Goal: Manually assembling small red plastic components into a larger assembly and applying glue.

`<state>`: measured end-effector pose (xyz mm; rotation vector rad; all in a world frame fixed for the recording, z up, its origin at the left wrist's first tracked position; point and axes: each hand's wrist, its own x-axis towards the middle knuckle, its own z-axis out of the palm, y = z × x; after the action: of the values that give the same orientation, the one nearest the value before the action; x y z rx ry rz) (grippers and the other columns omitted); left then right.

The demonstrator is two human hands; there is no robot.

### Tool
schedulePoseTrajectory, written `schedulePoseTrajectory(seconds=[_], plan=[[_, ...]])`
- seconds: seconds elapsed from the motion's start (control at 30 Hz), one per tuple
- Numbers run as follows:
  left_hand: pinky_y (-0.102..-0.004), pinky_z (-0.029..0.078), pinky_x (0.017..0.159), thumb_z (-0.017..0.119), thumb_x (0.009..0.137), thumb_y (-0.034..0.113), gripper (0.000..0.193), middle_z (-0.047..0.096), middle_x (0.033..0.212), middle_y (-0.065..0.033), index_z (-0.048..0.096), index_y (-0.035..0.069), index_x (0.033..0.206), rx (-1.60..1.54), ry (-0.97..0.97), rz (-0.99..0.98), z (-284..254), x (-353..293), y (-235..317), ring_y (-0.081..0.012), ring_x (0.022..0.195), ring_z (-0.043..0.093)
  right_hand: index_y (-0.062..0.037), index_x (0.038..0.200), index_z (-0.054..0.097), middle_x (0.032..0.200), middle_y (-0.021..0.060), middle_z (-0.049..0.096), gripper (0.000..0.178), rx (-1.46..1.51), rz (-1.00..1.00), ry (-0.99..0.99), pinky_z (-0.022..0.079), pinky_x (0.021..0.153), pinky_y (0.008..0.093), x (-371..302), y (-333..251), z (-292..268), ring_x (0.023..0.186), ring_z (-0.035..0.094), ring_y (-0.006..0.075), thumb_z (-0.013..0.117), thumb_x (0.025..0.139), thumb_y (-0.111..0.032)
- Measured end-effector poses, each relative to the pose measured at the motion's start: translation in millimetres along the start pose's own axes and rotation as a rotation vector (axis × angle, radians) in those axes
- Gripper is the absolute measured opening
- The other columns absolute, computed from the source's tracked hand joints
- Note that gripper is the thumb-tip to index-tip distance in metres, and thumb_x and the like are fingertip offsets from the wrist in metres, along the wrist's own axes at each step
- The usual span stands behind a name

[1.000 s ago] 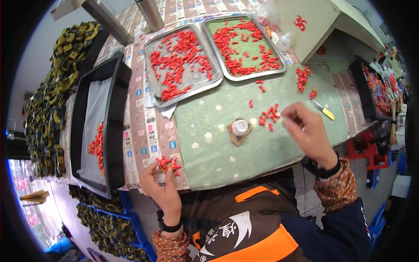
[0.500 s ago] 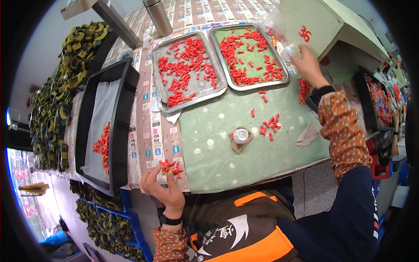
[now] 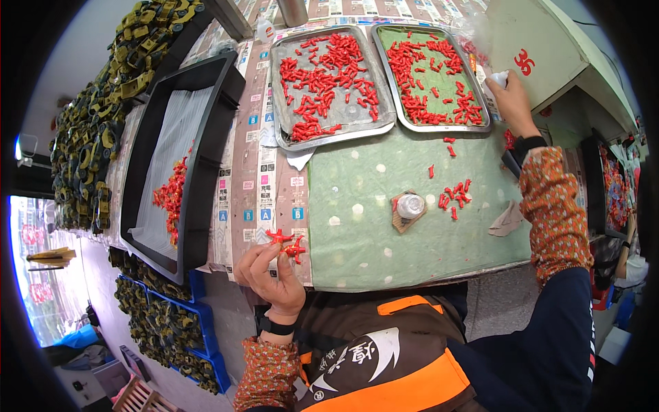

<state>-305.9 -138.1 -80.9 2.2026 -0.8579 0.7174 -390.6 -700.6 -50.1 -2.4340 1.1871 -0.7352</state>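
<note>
At the table's near edge, my left hand [image 3: 271, 278] pinches small red plastic figure-like parts [image 3: 295, 249] between thumb and fingers. On the far right, beside the green-lined tray, my right hand [image 3: 516, 104] is closed around a small white bottle [image 3: 497, 79], whose lower part the fingers hide. A small round clear-and-white container [image 3: 410, 205] sits on a piece of cardboard [image 3: 402, 224] in the middle of the green mat [image 3: 357, 254]. To its right lies a loose cluster of small red pieces [image 3: 456, 194].
Two metal trays [image 3: 392, 123] of red pieces stand at the back. On the left is a black bin [image 3: 199, 175] with red parts on a white liner [image 3: 165, 165]. A pale box-like cabinet [image 3: 559, 55] rises at the back right. A cloth scrap [image 3: 506, 220] lies on the mat.
The whole view has shifted, so the table appears farther right. My right hand now wraps more closely around the white bottle. My left hand still holds the red parts near the table edge.
</note>
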Motion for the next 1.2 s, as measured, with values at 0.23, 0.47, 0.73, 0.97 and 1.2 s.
schedulePoseTrajectory(seconds=[0.23, 0.47, 0.73, 0.97, 1.2], plan=[[-0.04, 0.036, 0.098, 0.065, 0.103, 0.02, 0.015, 0.066, 0.107, -0.0082, 0.067, 0.008, 0.111, 0.016, -0.006, 0.008, -1.2, 0.9, -1.7, -0.0253, 0.106, 0.057, -0.0015, 0.11, 0.056, 0.092, 0.0142, 0.065, 0.026, 0.482, -0.256, -0.345, 0.052, 0.079, 0.0352, -109.2, -74.3, -58.7, 0.084, 0.065, 0.0209, 0.071, 0.092, -0.014], [-0.0395, 0.035, 0.098, 0.066, 0.102, 0.017, 0.013, 0.067, 0.108, -0.0065, 0.067, 0.01, 0.112, -0.01, -0.03, 0.019, -2.5, 2.3, -3.0, -0.024, 0.106, 0.057, -0.0036, 0.112, 0.06, 0.102, 0.0129, 0.065, 0.04, 0.071, -0.777, -0.474, 0.053, 0.075, 0.0393, -188.7, -113.2, -87.5, 0.091, 0.063, 0.0305, 0.083, 0.079, -0.012], [-0.0396, 0.035, 0.098, 0.067, 0.101, 0.017, 0.012, 0.067, 0.108, -0.0055, 0.069, 0.01, 0.111, -0.025, -0.021, 0.016, -2.3, 0.7, -1.1, -0.024, 0.106, 0.057, -0.0031, 0.112, 0.062, 0.096, 0.0095, 0.062, 0.046, -0.216, -0.903, -0.477, 0.052, 0.073, 0.0412, -200.9, -123.7, -94.2, 0.087, 0.06, 0.0285, 0.085, 0.075, -0.016], [-0.0403, 0.035, 0.097, 0.067, 0.101, 0.018, 0.009, 0.067, 0.106, -0.0042, 0.069, 0.013, 0.108, 0.01, -0.016, 0.032, -2.5, 0.7, -0.8, -0.0236, 0.105, 0.057, -0.0033, 0.11, 0.059, 0.095, 0.0086, 0.06, 0.044, -0.303, -0.965, -0.441, 0.052, 0.073, 0.04, -202.6, -126.7, -91.6, 0.088, 0.06, 0.0269, 0.084, 0.076, -0.016], [-0.0399, 0.035, 0.096, 0.067, 0.1, 0.017, 0.008, 0.067, 0.106, -0.004, 0.068, 0.013, 0.107, 0.002, -0.031, 0.03, -2.4, 1.7, -1.5, -0.0237, 0.105, 0.057, -0.0037, 0.11, 0.059, 0.095, 0.0086, 0.06, 0.044, -0.316, -0.943, -0.457, 0.052, 0.073, 0.0403, -203.4, -128.2, -89.9, 0.089, 0.06, 0.0271, 0.083, 0.076, -0.016]])
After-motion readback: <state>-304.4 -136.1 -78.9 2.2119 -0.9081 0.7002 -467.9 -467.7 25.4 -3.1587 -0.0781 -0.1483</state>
